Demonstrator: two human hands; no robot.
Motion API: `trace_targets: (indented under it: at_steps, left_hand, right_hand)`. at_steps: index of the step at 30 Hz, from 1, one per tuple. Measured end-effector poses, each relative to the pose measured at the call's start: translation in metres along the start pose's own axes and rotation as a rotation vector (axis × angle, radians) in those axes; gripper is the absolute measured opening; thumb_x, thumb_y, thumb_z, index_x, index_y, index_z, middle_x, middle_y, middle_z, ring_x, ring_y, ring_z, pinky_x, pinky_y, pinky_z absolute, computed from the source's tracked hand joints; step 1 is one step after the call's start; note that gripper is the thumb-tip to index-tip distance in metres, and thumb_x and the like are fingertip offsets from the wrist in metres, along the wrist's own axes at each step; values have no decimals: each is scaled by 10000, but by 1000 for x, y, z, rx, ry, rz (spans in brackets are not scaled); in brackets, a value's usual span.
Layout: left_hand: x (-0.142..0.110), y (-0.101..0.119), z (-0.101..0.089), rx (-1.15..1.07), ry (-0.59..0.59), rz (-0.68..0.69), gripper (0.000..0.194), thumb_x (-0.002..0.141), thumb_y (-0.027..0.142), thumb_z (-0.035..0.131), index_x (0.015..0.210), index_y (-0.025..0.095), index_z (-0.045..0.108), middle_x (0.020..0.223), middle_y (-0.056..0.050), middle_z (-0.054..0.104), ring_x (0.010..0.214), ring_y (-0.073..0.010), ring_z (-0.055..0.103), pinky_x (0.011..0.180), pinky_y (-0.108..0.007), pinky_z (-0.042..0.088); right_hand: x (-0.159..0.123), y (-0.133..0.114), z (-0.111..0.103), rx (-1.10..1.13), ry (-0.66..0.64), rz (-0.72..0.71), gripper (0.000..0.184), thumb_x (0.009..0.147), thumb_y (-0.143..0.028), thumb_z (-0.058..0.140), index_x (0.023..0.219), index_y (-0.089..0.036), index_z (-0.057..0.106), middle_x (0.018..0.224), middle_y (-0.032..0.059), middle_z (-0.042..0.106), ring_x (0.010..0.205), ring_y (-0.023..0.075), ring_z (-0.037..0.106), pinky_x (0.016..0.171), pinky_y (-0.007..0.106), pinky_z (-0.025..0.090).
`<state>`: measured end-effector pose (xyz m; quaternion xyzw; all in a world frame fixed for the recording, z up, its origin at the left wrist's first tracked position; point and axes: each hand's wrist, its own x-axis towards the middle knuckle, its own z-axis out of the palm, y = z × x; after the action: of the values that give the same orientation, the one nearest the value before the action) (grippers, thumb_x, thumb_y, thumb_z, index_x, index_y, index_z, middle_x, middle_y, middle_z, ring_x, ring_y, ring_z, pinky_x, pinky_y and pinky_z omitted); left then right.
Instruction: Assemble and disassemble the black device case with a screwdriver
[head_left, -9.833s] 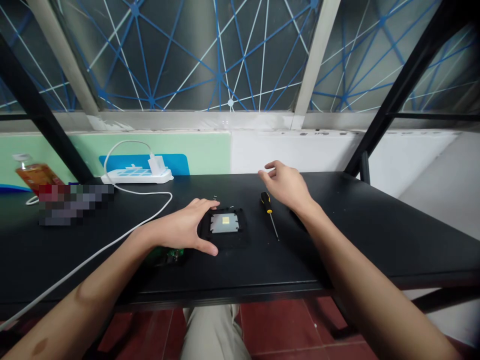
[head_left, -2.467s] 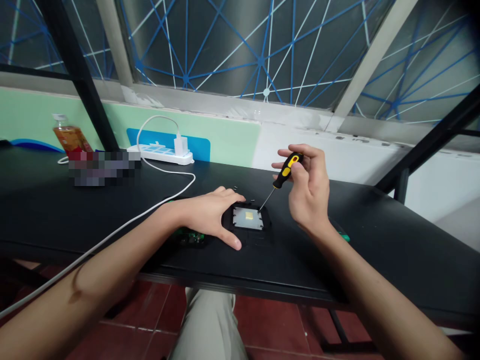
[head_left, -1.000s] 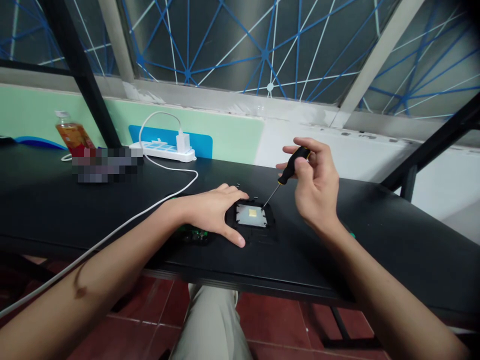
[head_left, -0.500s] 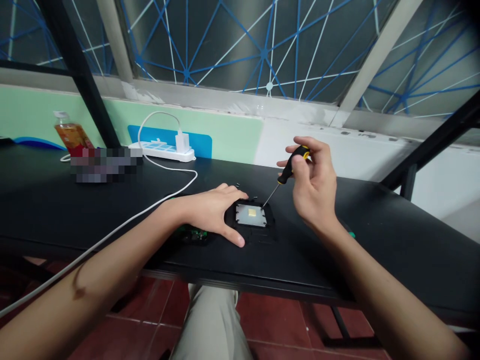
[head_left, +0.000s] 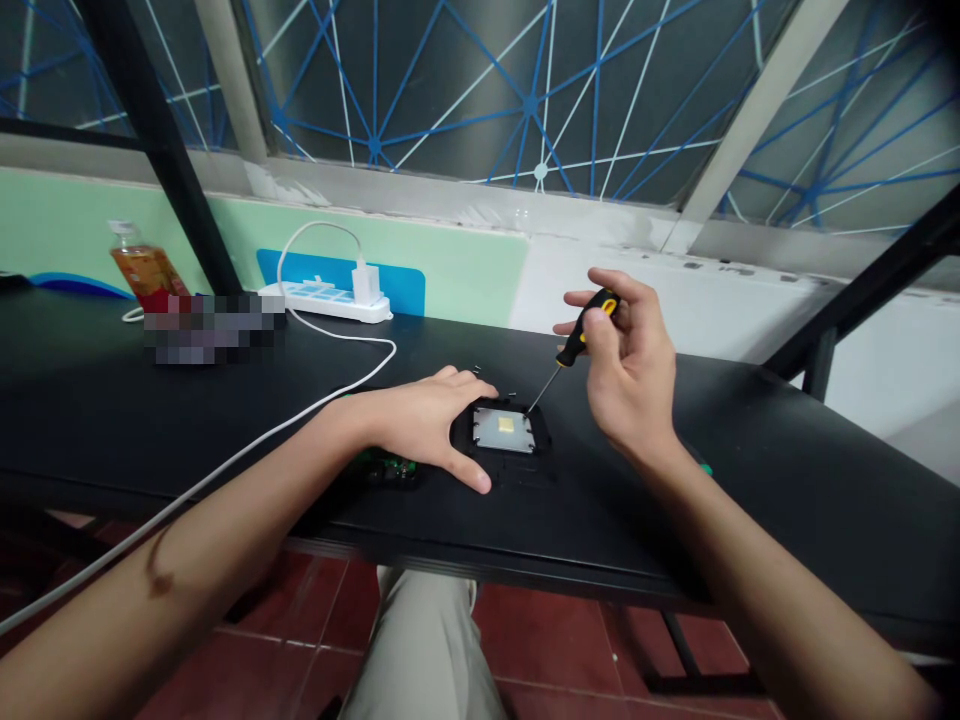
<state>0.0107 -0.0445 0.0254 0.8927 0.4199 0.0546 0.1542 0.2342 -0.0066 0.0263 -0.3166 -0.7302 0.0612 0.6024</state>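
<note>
In my right hand [head_left: 634, 370] is a black and yellow screwdriver [head_left: 579, 338], gripped by its handle between thumb and fingers. The shaft slants down to the left, and its tip is at the upper right corner of a silver metal plate [head_left: 487, 436]. That plate lies in a black plastic casing [head_left: 544, 440] flat on the table, with a pale yellow square pad [head_left: 506, 425] at its middle. My left hand [head_left: 420, 420] grips the casing's left side, thumb at the near edge and fingers at the far edge. Partly under my left wrist lies a green circuit board [head_left: 397, 468].
Small screws [head_left: 512, 394] lie just beyond the casing on the black table [head_left: 570, 530]. A white cable [head_left: 300, 415] crosses the table at left from a charger [head_left: 366, 284] in a power strip [head_left: 322, 298]. A drink bottle [head_left: 146, 268] stands at the back left.
Both hands stay in nearly the same place. The screwdriver handle has turned slightly in my right hand, showing more of its yellow part.
</note>
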Motion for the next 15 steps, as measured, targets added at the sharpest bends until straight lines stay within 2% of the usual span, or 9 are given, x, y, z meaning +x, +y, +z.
trace_targets:
  at_steps: [4,8,12,15]
  left_hand:
    - [0,0,0,-14,-2,5,1050,652,738,701,1473,200,328,1428,-123,449,1318,-322,368,1074,-403,349]
    - [-1,-1,0,-11,-1,12,1054,654,729,708,1471,182,329,1421,-130,452,1310,-318,371,1069,-391,351]
    - [-1,-1,0,13,3,19,1038,662,737,697,1460,175,341,1412,-133,459,1298,-322,380,1053,-389,357]
    - [-1,0,0,16,1,15,1037,662,740,691,1458,175,341,1407,-137,465,1293,-327,386,1047,-400,357]
  right_hand:
    - [2,1,0,-170,83,-98,368,874,-410,640,1228,-321,599,1183,78,606,927,213,639,663,360,604]
    - [2,4,0,-116,42,-70,385,944,-353,518,1328,-335,524,1110,60,659,869,203,668,686,389,606]
    - [0,6,1,-2,-9,-18,378,1002,-310,345,1359,-351,461,1156,50,679,830,190,699,708,405,612]
    - [0,3,1,-24,-4,-36,347,993,-370,403,1329,-348,487,1178,55,654,844,193,687,677,391,618]
